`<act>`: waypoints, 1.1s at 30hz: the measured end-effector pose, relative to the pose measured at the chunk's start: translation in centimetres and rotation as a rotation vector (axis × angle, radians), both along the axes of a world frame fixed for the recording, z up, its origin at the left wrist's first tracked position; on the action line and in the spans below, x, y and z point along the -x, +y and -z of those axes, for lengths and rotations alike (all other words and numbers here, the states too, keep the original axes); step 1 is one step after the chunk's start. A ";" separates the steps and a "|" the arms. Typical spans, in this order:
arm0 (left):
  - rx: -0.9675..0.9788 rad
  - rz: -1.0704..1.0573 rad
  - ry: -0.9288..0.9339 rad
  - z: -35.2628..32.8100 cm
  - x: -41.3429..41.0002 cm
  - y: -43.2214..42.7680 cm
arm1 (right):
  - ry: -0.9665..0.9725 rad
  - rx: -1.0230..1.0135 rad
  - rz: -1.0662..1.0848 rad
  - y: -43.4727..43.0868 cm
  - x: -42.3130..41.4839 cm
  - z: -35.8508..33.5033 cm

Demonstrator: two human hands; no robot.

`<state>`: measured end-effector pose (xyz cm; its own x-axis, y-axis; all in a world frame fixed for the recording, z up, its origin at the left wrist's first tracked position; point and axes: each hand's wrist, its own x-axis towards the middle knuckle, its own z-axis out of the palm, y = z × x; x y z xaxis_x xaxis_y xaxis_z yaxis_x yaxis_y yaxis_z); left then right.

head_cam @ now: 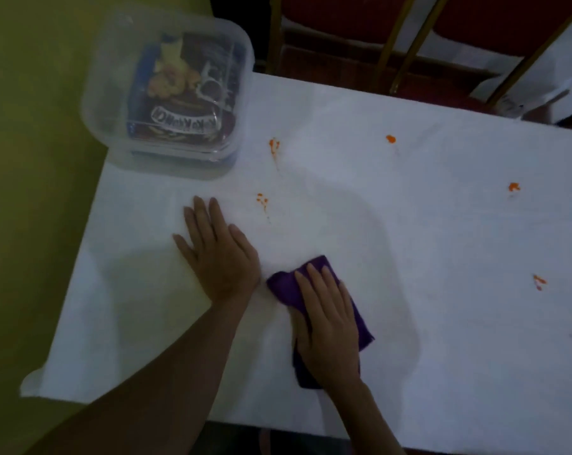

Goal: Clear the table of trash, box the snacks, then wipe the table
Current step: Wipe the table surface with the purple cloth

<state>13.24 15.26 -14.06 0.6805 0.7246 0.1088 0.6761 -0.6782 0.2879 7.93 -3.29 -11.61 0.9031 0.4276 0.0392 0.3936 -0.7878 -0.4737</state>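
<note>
My right hand (330,326) presses the purple cloth (283,285) flat, fingers (315,284) straight, on the near side of the table (409,251); my left hand (219,254) lies open beside it. I should push firmly toward the orange stains (262,200), without smearing them.

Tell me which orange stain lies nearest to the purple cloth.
The stain beside the left hand, the lower of the two by the snack box. The other five lie farther from the purple cloth.

White table (409,224): box (104,93), cloth (286,285), orange stains (390,138)
</note>
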 end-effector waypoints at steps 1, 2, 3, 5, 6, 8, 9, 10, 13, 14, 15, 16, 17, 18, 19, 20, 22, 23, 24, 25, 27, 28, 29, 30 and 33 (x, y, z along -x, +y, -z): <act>0.003 -0.017 -0.001 -0.2 -0.2 0.0 | -0.025 -0.010 0.024 -0.1 -1.7 0.2; 0.000 -0.031 0.000 -0.3 -0.3 0.0 | -0.041 -0.014 0.073 0.3 -3.7 0.4; -0.011 -0.037 0.001 -0.4 -0.4 0.0 | -0.044 -0.017 0.147 1.3 -6.1 0.6; -0.040 -0.039 0.002 -0.3 -0.3 0.1 | -0.021 -0.041 0.325 4.4 -11.2 0.7; -0.042 -0.037 0.008 -0.4 -0.3 0.2 | -0.001 -0.060 0.390 6.2 -13.7 0.6; -0.040 -0.030 0.027 -0.4 -0.1 0.4 | 0.022 -0.079 0.384 10.0 -16.6 0.4; -0.040 -0.029 0.041 -0.4 0.0 0.6 | 0.029 -0.080 0.304 11.4 -16.6 0.3; -0.040 -0.026 0.062 -0.5 0.1 0.7 | 0.026 -0.081 0.192 12.3 -15.8 0.1; -0.018 -0.012 0.128 -0.5 0.4 1.1 | 0.044 -0.096 -0.145 10.9 -11.1 0.0; -0.006 -0.007 0.141 -0.5 0.5 1.1 | 0.042 -0.089 -0.204 9.3 -10.1 0.2; -0.001 -0.005 0.142 -0.6 0.5 1.1 | 0.028 -0.074 -0.235 7.6 -9.7 0.4; -0.002 -0.010 0.131 -0.7 0.4 1.2 | 0.000 -0.055 -0.238 6.2 -9.9 0.5; -0.006 -0.020 0.113 -0.8 0.4 1.2 | -0.037 -0.041 -0.212 5.2 -10.7 0.4; -0.010 -0.032 0.096 -0.8 0.3 1.2 | -0.078 -0.039 -0.163 4.6 -12.0 0.5; -0.012 -0.039 0.085 -0.8 0.3 1.2 | -0.118 -0.045 -0.101 4.7 -13.7 0.5; -0.013 -0.043 0.079 -0.8 0.2 1.2 | -0.135 -0.054 -0.034 5.2 -15.7 0.6; -0.016 -0.044 0.077 -0.7 0.3 1.4 | -0.083 -0.072 0.088 7.7 -20.4 0.3; -0.015 -0.044 0.080 -0.6 0.4 1.5 | -0.031 -0.083 0.144 9.5 -22.7 0.0; -0.012 -0.042 0.084 -0.6 0.5 1.6 | 0.008 -0.091 0.176 11.4 -24.8 -0.1; -0.012 -0.037 0.087 -0.6 0.5 1.6 | 0.013 -0.085 0.176 13.3 -26.4 -0.2; -0.018 -0.027 0.095 -0.7 0.6 1.6 | -0.012 -0.073 0.087 15.8 -27.4 -0.3; -0.017 -0.021 0.107 -0.7 0.6 1.7 | -0.009 -0.076 0.031 16.2 -26.5 -0.2; -0.016 -0.019 0.119 -0.6 0.8 1.8 | -0.005 -0.080 -0.027 15.9 -24.9 -0.2; -0.016 -0.020 0.127 -0.6 0.9 1.9 | 0.001 -0.085 -0.077 15.0 -22.8 -0.1; -0.025 -0.030 0.134 -0.6 0.9 2.0 | 0.015 -0.100 -0.186 10.2 -17.1 -0.1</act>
